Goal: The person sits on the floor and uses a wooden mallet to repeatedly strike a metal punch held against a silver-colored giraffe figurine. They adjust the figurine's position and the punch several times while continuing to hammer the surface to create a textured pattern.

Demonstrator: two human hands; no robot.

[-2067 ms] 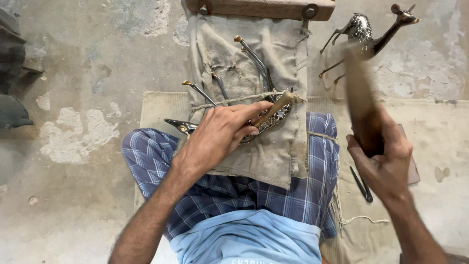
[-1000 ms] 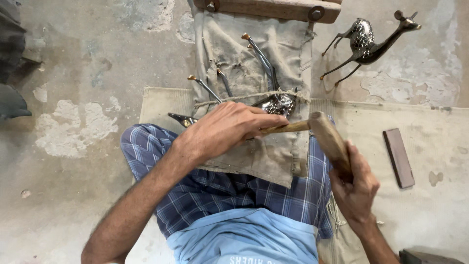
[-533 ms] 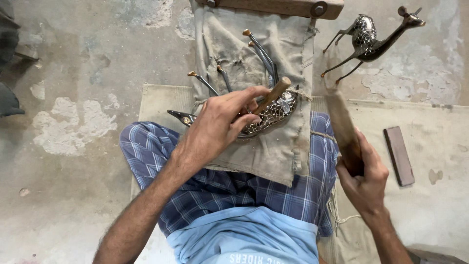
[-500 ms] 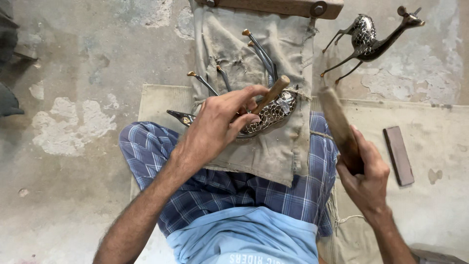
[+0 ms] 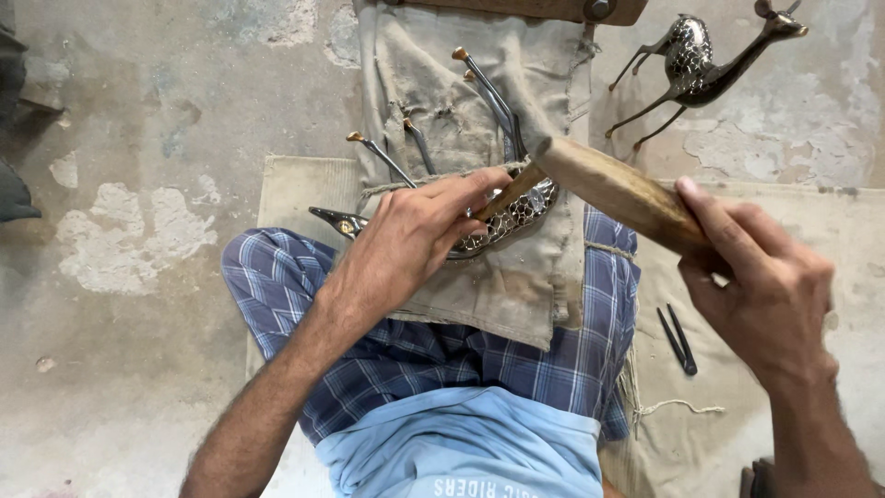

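Observation:
My left hand (image 5: 410,242) grips a thin wooden-handled chisel (image 5: 510,192) and pins its tip on a patterned metal deer figure (image 5: 513,215) that lies on a canvas cloth (image 5: 516,295) across my lap. The figure's legs (image 5: 487,88) stick up away from me and its head (image 5: 334,220) points left. My right hand (image 5: 761,281) holds a thick wooden mallet (image 5: 616,189), whose end sits right at the chisel's upper end.
A finished metal deer figure (image 5: 693,62) stands on the concrete floor at the top right. A small dark pair of tweezers (image 5: 678,337) lies on the mat by my right knee. A wooden bar (image 5: 544,9) holds the cloth's far edge.
The mallet has swung down from its raised, upright position and now meets the chisel's end. My left hand has kept the chisel on the figure.

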